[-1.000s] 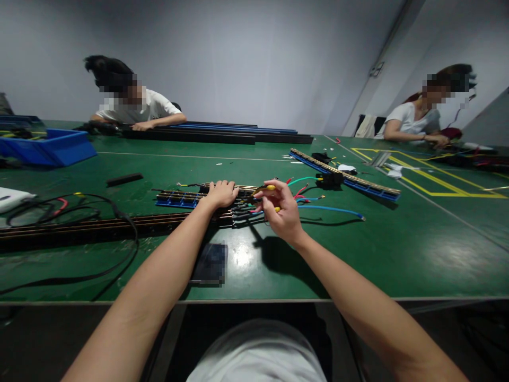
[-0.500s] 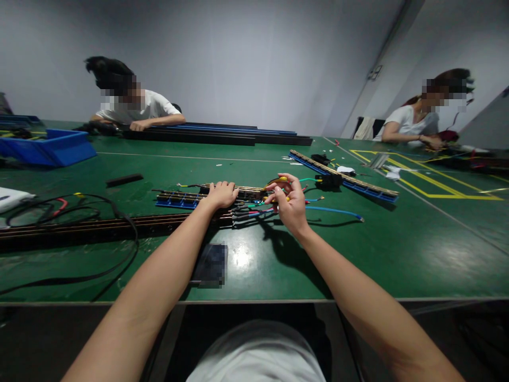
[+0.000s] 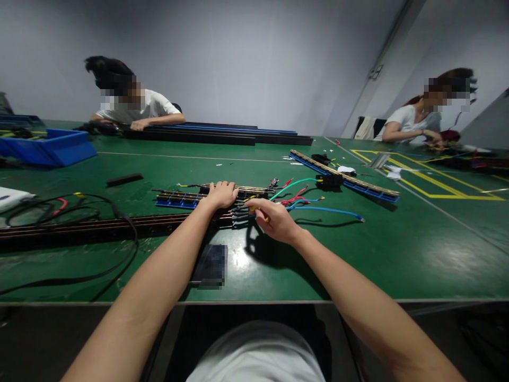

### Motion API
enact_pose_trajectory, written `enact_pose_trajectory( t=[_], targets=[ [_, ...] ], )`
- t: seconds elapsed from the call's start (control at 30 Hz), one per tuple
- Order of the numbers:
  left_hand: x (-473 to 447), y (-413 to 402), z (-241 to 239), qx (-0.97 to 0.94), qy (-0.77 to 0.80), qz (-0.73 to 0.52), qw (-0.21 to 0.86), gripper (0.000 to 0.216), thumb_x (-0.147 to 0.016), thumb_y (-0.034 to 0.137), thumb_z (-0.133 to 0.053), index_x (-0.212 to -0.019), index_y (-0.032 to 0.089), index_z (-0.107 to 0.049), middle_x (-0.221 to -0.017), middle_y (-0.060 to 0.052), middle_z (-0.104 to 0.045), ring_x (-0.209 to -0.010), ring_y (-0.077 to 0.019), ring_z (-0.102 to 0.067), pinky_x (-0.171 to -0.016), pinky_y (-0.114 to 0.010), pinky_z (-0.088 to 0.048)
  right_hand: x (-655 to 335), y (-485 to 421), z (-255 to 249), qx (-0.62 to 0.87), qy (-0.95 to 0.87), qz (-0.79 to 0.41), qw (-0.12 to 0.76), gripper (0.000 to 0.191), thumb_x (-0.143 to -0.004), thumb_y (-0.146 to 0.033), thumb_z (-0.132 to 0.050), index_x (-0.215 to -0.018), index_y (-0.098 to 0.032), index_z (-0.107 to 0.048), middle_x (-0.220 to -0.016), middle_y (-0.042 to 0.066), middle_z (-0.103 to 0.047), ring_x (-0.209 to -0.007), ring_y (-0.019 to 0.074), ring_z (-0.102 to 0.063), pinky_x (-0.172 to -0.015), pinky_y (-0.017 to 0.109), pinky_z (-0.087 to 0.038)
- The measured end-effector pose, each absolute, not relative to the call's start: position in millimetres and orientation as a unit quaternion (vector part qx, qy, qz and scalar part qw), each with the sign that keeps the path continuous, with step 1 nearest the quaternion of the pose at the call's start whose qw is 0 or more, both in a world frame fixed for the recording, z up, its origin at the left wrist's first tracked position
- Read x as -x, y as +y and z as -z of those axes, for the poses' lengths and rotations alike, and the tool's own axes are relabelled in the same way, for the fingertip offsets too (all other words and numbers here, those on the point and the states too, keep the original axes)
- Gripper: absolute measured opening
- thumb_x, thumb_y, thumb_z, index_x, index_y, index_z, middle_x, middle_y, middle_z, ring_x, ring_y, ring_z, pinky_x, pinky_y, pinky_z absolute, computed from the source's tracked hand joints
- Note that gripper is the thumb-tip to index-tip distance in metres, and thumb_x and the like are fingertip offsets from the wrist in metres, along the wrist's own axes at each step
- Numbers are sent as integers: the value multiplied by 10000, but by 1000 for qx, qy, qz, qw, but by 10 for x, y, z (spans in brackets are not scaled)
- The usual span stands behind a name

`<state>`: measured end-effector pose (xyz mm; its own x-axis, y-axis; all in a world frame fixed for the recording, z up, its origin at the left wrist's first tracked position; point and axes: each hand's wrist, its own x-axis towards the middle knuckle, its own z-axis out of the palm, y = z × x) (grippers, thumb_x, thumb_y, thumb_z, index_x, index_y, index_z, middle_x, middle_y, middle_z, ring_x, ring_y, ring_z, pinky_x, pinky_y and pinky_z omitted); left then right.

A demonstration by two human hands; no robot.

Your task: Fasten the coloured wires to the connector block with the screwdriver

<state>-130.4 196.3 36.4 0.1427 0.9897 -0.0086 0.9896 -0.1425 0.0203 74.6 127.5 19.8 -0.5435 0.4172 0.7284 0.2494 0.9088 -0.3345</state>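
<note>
My left hand [image 3: 220, 196] lies flat, fingers stretched out, across dark strips with brass-coloured rails, pressing on them. Under and beside it are a blue-based rail strip [image 3: 178, 200] and a long black rail strip [image 3: 155, 223]. Closed in my right hand [image 3: 275, 220] are yellow-handled pliers [image 3: 268, 218], mostly hidden by the fingers; their jaws cannot be made out. They are at the dark sleeved wire ends [image 3: 239, 216] just right of the long strip's end. Red wires [image 3: 296, 199], a green wire [image 3: 292, 184] and a blue wire [image 3: 330, 210] spread out beyond my right hand.
Another blue-based rail strip [image 3: 369, 190] lies at the right with a black connector [image 3: 330, 182]. A dark flat pixelated object [image 3: 212, 265] sits near the front edge. A black cable [image 3: 133, 249] loops at left, below a blue bin [image 3: 66, 151]. Two people sit across the table [image 3: 397, 254].
My right hand has moved left and down with the pliers, and its fingers have closed round the handles. My left hand has stayed in place.
</note>
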Motion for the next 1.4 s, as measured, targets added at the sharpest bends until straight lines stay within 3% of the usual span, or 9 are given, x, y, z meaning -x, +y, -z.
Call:
enact_pose_trajectory(
  t=[0.1,0.17,0.33,0.43,0.53,0.7,0.93,1.27,1.4],
  targets=[
    [1309,1973,-356,-758,652,-6,9,511,-1051,417,-234,-1359,143,-537,-1434,-193,-547,-1336,-338,-481,-1114,-568,-314,-739,1251,-206,175,-906,-39,383,364,-909,-78,-434,-1208,-217,-588,-991,69,-733,-802,144,-697,-710,254,-553],
    [1310,1979,-349,-758,652,-8,10,510,-1050,413,-234,-1356,144,-541,-1436,-192,-548,-1339,-339,-478,-1115,-572,-312,-732,1247,-202,191,-897,-73,391,355,-921,-93,-439,-1225,-221,-571,-996,63,-741,-762,128,-696,-692,239,-553],
    [1309,1995,-328,-756,655,-10,10,508,-1045,415,-237,-1360,158,-542,-1433,-187,-553,-1331,-336,-486,-1111,-573,-317,-742,1284,-229,248,-754,-237,560,317,-954,-209,-484,-1268,-252,-474,-1026,43,-736,-586,94,-672,-559,217,-556],
    [1312,1999,-325,-757,653,-8,10,506,-1044,416,-235,-1355,164,-545,-1432,-183,-553,-1327,-334,-488,-1109,-574,-320,-799,1329,-298,267,-664,-242,655,306,-956,-277,-523,-1256,-260,-461,-1022,36,-717,-599,105,-684,-565,232,-576],
    [1312,1987,-337,-759,651,-6,10,504,-1044,408,-237,-1343,156,-554,-1428,-190,-554,-1323,-337,-491,-1106,-570,-324,-901,1392,-355,290,-638,-197,686,308,-949,-282,-537,-1248,-255,-471,-993,28,-705,-592,105,-677,-565,233,-572],
    [1311,1966,-354,-757,653,-1,10,502,-1046,401,-236,-1350,155,-549,-1428,-189,-554,-1321,-327,-497,-1108,-553,-330,-1070,1534,-348,353,-624,-130,685,285,-913,-239,-513,-1199,-229,-514,-920,17,-706,-513,105,-643,-488,231,-529],
    [1318,1969,-354,-759,651,-2,12,510,-1044,410,-224,-1349,164,-550,-1438,-190,-548,-1323,-327,-494,-1106,-553,-326,-1137,1643,-304,384,-621,-156,666,308,-867,-220,-491,-1174,-212,-512,-901,10,-705,-465,85,-605,-471,215,-502],
    [1310,1970,-355,-757,654,-5,9,491,-1041,412,-242,-1333,172,-556,-1430,-184,-555,-1313,-324,-501,-1099,-542,-335,-1135,1622,-234,339,-805,-72,483,257,-755,-160,-531,-979,-209,-647,-683,-25,-629,-482,92,-486,-498,222,-388],
    [1308,1974,-349,-757,653,-5,8,496,-1042,418,-241,-1336,171,-555,-1423,-185,-558,-1314,-326,-500,-1102,-550,-331,-1116,1618,-246,355,-790,-98,490,288,-758,-159,-539,-1028,-219,-617,-723,-20,-691,-508,106,-561,-528,224,-434]
  ],
)
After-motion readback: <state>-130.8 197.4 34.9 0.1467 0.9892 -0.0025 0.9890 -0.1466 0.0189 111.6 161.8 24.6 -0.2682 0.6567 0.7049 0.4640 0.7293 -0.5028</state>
